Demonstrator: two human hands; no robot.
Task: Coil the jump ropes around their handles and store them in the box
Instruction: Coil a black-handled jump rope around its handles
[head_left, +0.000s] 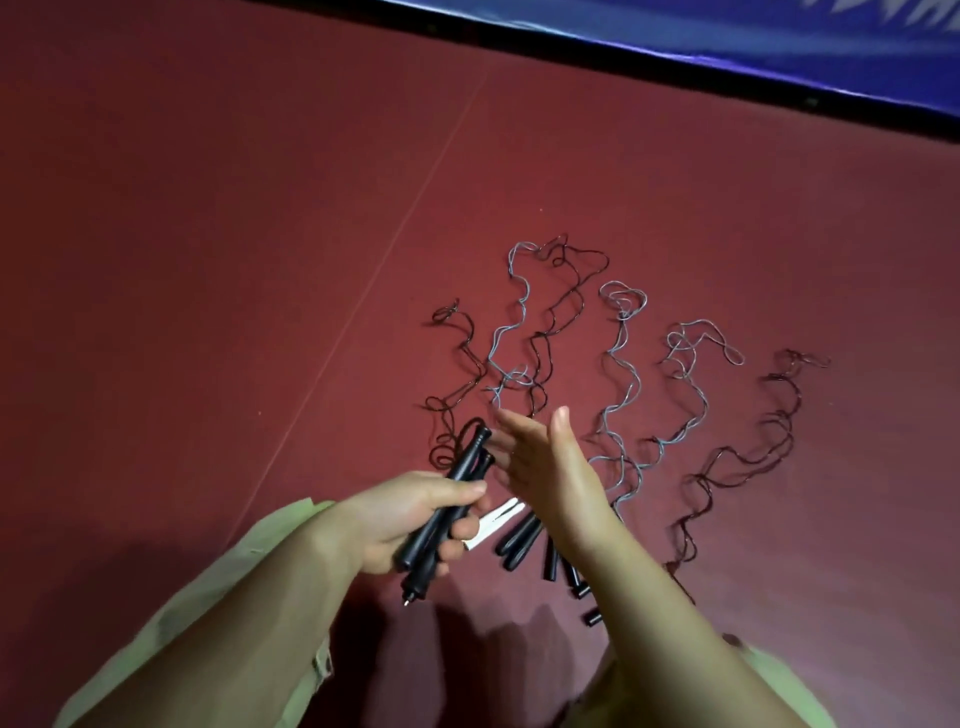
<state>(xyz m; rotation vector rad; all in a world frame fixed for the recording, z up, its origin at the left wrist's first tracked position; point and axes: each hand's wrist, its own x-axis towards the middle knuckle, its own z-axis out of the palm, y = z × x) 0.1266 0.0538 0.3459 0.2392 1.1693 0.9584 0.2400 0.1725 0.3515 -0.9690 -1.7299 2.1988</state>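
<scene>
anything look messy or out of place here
Yes. The thin black and grey jump rope cords sprawl in crossing squiggles over the dark red floor, none coiled. No box is in view. The left hand grips two black handles.

Lighting: dim and warm, with a dull red cast over the floor (208, 260); dark soft shadows pool near the viewer beneath both forearms. Sharpness: soft throughout; the right hand (540, 467) shows motion blur at its fingertips. Optics: wide-angle bending at the far right, where a blue mat (779, 41) gleams.
</scene>
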